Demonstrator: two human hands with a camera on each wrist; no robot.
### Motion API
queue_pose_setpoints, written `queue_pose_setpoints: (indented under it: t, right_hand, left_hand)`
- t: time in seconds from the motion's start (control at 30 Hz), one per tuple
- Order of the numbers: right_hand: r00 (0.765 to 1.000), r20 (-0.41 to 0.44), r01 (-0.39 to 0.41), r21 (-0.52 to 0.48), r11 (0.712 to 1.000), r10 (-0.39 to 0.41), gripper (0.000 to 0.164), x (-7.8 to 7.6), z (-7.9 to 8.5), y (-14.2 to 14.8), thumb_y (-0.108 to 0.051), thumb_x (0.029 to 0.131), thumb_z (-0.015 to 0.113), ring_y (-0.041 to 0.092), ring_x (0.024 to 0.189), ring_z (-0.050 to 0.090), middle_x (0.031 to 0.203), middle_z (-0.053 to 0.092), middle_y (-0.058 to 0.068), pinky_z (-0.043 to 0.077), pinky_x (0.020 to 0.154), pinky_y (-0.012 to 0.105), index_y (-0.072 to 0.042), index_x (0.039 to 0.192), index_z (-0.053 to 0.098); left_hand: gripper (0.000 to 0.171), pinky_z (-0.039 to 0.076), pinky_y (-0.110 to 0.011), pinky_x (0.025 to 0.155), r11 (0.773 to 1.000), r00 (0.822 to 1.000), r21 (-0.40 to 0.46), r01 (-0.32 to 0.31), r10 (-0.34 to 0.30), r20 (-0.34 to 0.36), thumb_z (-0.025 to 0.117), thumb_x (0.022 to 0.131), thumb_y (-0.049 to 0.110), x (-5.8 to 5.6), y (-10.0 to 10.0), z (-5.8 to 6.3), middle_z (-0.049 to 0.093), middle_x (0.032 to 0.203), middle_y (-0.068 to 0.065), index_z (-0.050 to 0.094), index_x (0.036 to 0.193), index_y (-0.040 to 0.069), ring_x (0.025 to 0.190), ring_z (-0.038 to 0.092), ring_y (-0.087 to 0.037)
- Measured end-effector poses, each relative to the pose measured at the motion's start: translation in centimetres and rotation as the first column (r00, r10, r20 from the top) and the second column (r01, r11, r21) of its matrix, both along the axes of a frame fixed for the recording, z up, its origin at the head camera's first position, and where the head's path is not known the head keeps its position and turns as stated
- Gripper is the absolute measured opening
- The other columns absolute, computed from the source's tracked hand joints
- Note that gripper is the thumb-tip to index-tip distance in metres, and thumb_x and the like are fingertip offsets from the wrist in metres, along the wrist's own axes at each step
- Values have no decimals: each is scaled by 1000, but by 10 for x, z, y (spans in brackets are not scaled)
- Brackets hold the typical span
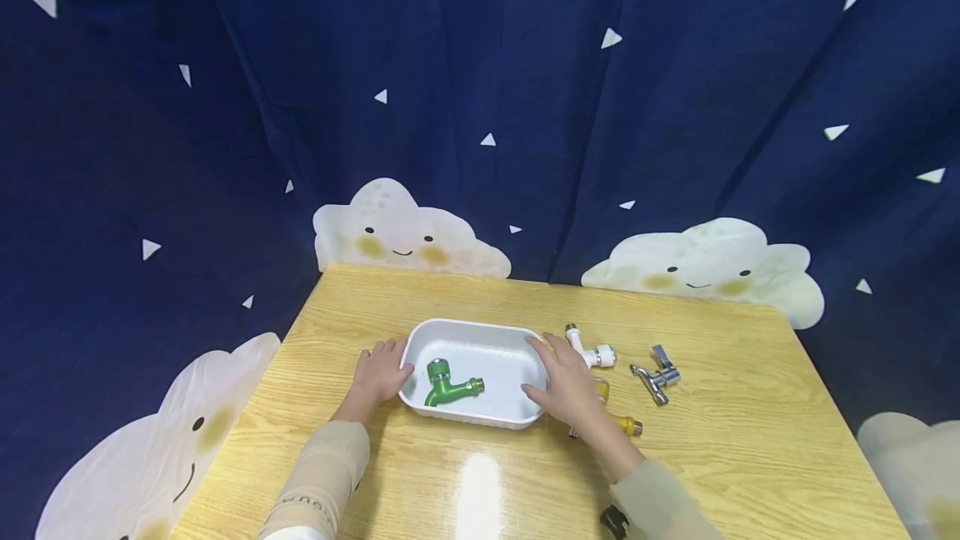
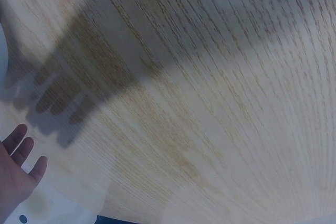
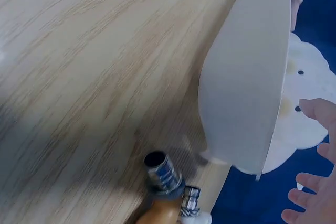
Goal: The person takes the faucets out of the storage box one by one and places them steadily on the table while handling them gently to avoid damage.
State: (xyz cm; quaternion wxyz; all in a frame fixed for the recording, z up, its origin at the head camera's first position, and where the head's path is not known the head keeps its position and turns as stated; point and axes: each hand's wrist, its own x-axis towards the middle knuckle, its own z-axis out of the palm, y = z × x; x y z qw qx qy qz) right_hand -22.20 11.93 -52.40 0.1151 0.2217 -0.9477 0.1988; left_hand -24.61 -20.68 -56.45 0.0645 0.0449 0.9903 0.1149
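A white basin (image 1: 491, 348) stands on the wooden table with a green faucet (image 1: 450, 386) lying in its left part. At the basin's left end is my left hand (image 1: 381, 369), its thumb at the rim; firm contact cannot be told. The left wrist view shows that hand's fingers (image 2: 23, 150) spread. My right hand (image 1: 566, 380) hovers by the right end, thumb and forefinger over the rim. In the right wrist view, the right hand (image 3: 317, 166) has fingers spread, apart from the basin's side (image 3: 247, 77).
Right of the basin lie a white faucet (image 1: 596, 354), a chrome faucet (image 1: 657, 375) and a yellow faucet (image 1: 628, 425) partly hidden under my right hand. A dark object (image 1: 615, 521) shows beside the right sleeve. Behind the table hangs a blue curtain (image 1: 450, 123) with clouds.
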Motion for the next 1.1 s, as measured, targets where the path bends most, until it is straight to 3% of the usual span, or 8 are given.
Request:
queue_pose_setpoints:
  t: [0.63, 1.1]
  right_hand:
    - [989, -11, -148, 90, 985, 150, 76, -12, -6, -43, -38, 68, 75, 36, 122, 41, 133, 44, 18, 33, 98, 53, -16, 134, 44]
    - [972, 73, -234, 156, 960, 225, 76, -12, -10, -72, -39, 71, 73, 32, 126, 37, 138, 39, 15, 33, 100, 49, -22, 137, 40]
  left_hand:
    - [59, 28, -60, 98, 1000, 1000, -4, 4, -4, 15, 41, 89, 38, 0, 0, 2, 44, 133, -19, 35, 139, 7, 122, 38, -37]
    - [58, 29, -59, 96, 1000, 1000, -7, 0, 0, 7, 42, 88, 38, 1, 0, 2, 46, 131, -17, 36, 137, 7, 119, 40, -35]
